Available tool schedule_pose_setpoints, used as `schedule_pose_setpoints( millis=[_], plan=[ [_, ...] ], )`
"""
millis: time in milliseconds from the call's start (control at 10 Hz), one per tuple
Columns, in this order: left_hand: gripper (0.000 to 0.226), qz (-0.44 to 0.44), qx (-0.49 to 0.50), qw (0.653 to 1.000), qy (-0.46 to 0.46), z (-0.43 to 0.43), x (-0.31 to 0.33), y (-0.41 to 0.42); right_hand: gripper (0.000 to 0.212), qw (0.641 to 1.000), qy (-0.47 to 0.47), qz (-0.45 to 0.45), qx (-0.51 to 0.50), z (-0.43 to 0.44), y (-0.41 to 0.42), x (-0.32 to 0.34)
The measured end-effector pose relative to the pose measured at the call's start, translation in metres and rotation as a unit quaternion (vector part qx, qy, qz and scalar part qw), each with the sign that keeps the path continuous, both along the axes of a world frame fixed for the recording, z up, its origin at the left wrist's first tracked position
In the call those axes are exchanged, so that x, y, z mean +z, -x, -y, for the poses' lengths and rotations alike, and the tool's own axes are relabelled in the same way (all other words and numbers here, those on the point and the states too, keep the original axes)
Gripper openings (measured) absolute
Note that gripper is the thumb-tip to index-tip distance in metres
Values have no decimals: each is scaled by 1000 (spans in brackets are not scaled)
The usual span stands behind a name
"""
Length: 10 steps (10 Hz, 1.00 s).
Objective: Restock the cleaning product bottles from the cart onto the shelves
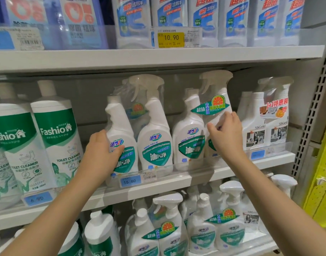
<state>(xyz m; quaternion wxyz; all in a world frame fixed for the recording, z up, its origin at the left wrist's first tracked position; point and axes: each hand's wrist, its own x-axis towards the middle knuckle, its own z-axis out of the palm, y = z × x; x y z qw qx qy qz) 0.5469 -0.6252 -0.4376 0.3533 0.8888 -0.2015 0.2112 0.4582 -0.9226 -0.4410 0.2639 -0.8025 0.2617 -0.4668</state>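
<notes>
White bottles (121, 126) upright, nozzles left | left hand (103, 150) grips one | right hand (225, 134) another

Free gap at 9 o'clock of the leftmost spray twin-pack (153, 141), before the toilet cleaner bottles (55, 137); upper shelf (158, 58) closes 12 o'clock, clear front rail (195, 166) bars 6 o'clock.

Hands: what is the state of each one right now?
Left hand: grips the left twin pack of spray bottles.
Right hand: on the right twin pack; a grip cannot be told.
</notes>
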Motion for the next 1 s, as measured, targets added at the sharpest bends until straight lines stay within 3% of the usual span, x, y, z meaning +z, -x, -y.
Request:
schedule_pose_setpoints(
  millis=[100,300,500,700,800,1000],
  plan=[
    [28,26,3,1000,11,4,3,4,52,998,52,13,21,-28,0,0],
    [40,53,-14,998,14,3,-1,5,36,987,118,67,84,-69,-14,-8],
    [43,52,-12,998,31,4,-9,4,34,988,112,72,84,-83,-21,-14],
    [52,-47,-22,993,109,3,-6,3,37,993,75,-6,93,-102,-16,-9],
    [55,-83,-10,992,99,0,9,13,38,988,16,-48,143,-114,-9,10],
    [43,-274,-38,949,149,-30,80,42,35,954,-111,-118,253,-147,14,93]
  ],
)
